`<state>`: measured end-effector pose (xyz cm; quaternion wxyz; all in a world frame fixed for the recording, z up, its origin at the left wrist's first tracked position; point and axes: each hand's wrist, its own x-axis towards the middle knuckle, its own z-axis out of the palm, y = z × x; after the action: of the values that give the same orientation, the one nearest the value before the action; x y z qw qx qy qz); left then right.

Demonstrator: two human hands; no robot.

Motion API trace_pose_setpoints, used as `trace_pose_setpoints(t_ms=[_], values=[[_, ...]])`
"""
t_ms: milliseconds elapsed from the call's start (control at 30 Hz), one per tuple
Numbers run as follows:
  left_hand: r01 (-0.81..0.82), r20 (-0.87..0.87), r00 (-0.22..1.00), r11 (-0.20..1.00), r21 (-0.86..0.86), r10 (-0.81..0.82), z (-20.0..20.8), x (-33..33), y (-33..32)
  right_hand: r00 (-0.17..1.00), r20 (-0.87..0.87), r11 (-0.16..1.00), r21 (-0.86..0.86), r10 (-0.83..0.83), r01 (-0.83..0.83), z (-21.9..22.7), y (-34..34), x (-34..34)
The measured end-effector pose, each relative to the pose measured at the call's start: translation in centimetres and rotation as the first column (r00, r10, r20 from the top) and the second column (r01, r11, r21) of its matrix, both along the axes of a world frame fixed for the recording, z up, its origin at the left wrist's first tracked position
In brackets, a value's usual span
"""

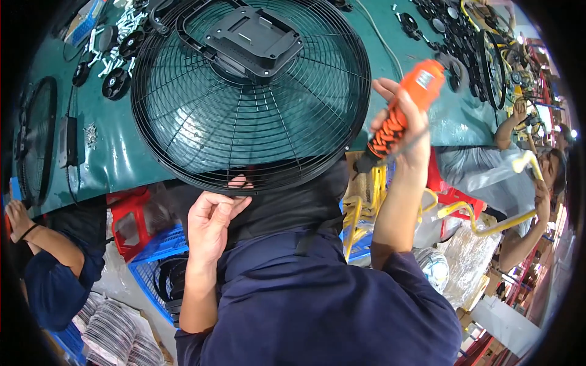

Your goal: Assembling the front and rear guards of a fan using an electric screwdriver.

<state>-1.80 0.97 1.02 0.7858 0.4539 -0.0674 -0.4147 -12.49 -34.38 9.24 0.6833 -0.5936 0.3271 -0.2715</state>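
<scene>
A large round black wire fan grille (pixel 201 131) rests on the green tabletop, its near edge reaching past the table edge toward my body. Fixed at its hub is a black plastic motor housing (pixel 253 39) with a rectangular recess on top. My left hand (pixel 213 216) is closed at the near rim, fingertips reaching through the wires from below. My right hand (pixel 406 125) grips an orange and black electric screwdriver (pixel 421 85) at the grille's right side. Its dark tip points down and left, just off the rim.
Screws (pixel 125 27) and black knobs (pixel 116 83) lie at the back left, beside a black power adapter (pixel 68 140). More black parts (pixel 448 30) cover the back right. Co-workers' arms show at left (pixel 58 247) and right, where a yellow tube frame (pixel 488 229) is held. A blue crate (pixel 149 268) stands below.
</scene>
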Motion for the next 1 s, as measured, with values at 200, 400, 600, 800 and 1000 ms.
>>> trace_pose_setpoints(t_ms=[200,400,600,800,1000], values=[[0.149,-0.060,0.988,0.964,0.219,-0.139,1.3,-0.6,1.3,0.245,0.687,0.580,-0.308,0.684,-0.754,5.5,0.2,-3.5],[0.294,-0.018,0.956,0.956,-0.016,-0.294,2.5,-0.7,-1.1,0.433,0.574,0.718,-0.524,0.695,-0.458,8.3,3.3,-2.8],[0.210,-0.164,0.963,0.977,-0.032,-0.213,3.4,-1.2,-2.4,0.499,0.827,0.952,-0.133,0.260,-0.277,4.9,10.1,-0.3],[0.100,-0.363,0.912,0.962,-0.253,-0.191,2.9,-1.8,-2.6,0.475,0.834,0.950,-0.175,0.282,-0.257,3.8,13.5,2.9],[0.074,-0.383,0.906,0.959,-0.272,-0.179,2.7,-2.0,-2.5,0.481,0.807,0.932,-0.227,0.341,-0.281,4.2,13.5,2.7]])
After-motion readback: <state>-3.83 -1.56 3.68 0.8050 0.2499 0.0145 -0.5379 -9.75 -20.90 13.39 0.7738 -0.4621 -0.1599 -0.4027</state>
